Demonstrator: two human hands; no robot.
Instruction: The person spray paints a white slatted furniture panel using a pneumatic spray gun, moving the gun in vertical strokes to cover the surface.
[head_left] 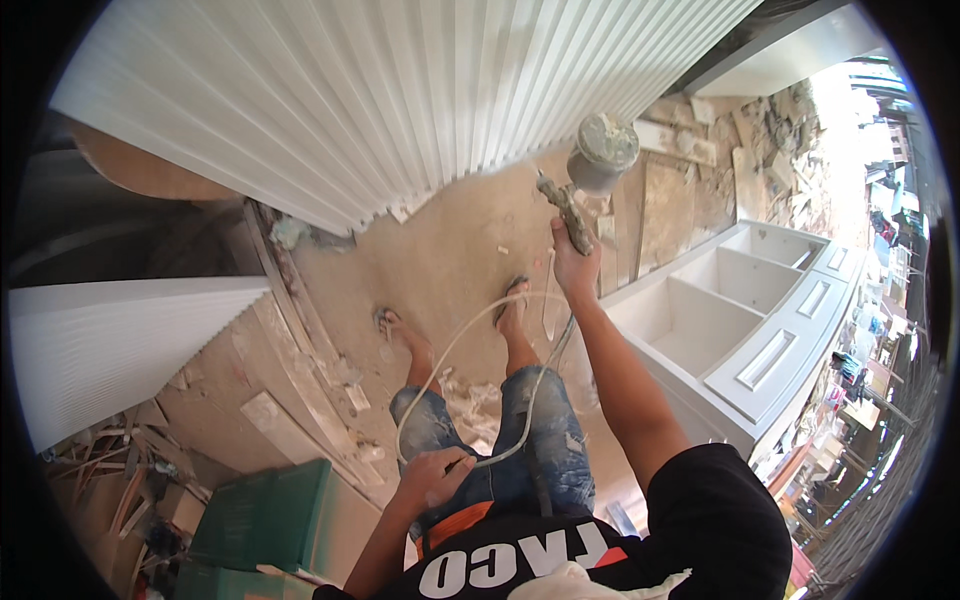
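My right hand (577, 266) is wrapped around the handle of a paint-crusted spray gun (568, 212), held out in front of me. A round grey cup (598, 172) with a splattered lid sits at the gun's far right side. Beyond the gun stands a large white fluted panel (400, 95), apart from the nozzle. Near my waist, my left hand (435, 478) is closed around a pale, thin hose (419, 395). The hose loops over my legs and rises toward my right hand; where it joins the gun is hidden.
A white cabinet (690, 318) with open compartments stands on the right. Scrap boards (285, 425) lie at the left, above a green box (262, 515). Rubble (782, 135) covers the far right ground. Another white ribbed panel (130, 345) juts in from the left.
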